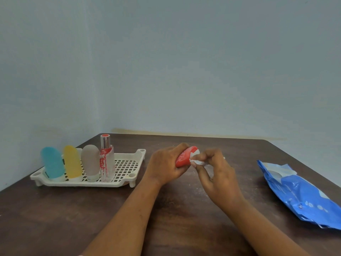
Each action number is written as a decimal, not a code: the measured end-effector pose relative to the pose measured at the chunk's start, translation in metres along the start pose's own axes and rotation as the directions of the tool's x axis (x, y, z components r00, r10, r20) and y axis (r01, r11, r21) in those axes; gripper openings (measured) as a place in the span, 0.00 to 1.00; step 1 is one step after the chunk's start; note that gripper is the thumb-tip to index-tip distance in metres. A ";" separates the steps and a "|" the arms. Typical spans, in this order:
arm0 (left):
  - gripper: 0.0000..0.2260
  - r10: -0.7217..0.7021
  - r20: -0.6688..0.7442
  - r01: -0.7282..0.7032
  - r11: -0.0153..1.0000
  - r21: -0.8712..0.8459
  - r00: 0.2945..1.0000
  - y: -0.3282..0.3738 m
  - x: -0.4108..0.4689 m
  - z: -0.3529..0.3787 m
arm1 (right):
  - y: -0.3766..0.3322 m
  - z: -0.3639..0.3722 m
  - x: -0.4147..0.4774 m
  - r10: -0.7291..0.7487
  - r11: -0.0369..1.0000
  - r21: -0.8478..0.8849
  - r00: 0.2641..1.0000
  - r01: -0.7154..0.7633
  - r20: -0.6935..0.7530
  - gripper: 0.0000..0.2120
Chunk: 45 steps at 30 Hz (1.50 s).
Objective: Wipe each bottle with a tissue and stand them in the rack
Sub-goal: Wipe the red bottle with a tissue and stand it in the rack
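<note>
Head view shows us the red bottle (184, 157) gripped in our left hand (165, 164), its long axis tilted from 7 o'clock up toward 1 o'clock, while our right hand (216, 169) pinches a white tissue (199, 160) against its upper end. The rack (135, 166) sits at 9 o'clock from the left hand, near but apart, so we judge that hand the nearer one for carrying the bottle over. Free grid lies at 3 o'clock of the clear spray bottle (107, 163), which stands beside a grey bottle (90, 161), a yellow bottle (72, 161) and a blue bottle (52, 162). The bench (55, 209) is dark wood with pale specks; a blue tissue pack (299, 193) lies at 3 o'clock, and a bluish wall (184, 61) rises behind.
</note>
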<state>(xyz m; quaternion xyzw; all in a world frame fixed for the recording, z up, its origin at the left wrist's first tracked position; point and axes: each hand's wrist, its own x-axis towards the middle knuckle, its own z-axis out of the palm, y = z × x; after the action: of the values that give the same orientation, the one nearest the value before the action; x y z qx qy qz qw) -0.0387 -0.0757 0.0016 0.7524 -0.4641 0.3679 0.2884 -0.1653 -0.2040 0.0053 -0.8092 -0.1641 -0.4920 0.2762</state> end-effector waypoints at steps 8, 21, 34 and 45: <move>0.20 0.058 0.004 -0.058 0.998 0.019 0.998 0.002 0.000 0.001 | 0.007 -0.003 0.003 0.115 0.993 -0.024 0.993 -0.116 -0.033 0.14; 0.20 0.037 -0.018 -0.036 0.999 0.014 0.999 0.002 0.001 0.003 | 0.023 -0.009 0.013 0.248 0.945 -0.165 0.949 -0.281 -0.197 0.10; 0.19 0.016 -0.021 -0.016 0.999 0.040 1.000 0.000 0.001 0.002 | 0.029 -0.019 0.013 0.324 0.871 -0.329 0.930 -0.364 -0.171 0.10; 0.21 0.012 -0.020 -0.012 1.000 0.026 1.000 0.001 0.002 0.001 | 0.012 -0.009 0.009 0.138 0.990 -0.032 0.988 -0.140 -0.063 0.08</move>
<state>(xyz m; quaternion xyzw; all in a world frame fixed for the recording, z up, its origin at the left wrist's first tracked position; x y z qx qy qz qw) -0.0392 -0.0781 0.0024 0.7495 -0.4609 0.3831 0.2811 -0.1614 -0.2192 0.0134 -0.8081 -0.0898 -0.4989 0.3002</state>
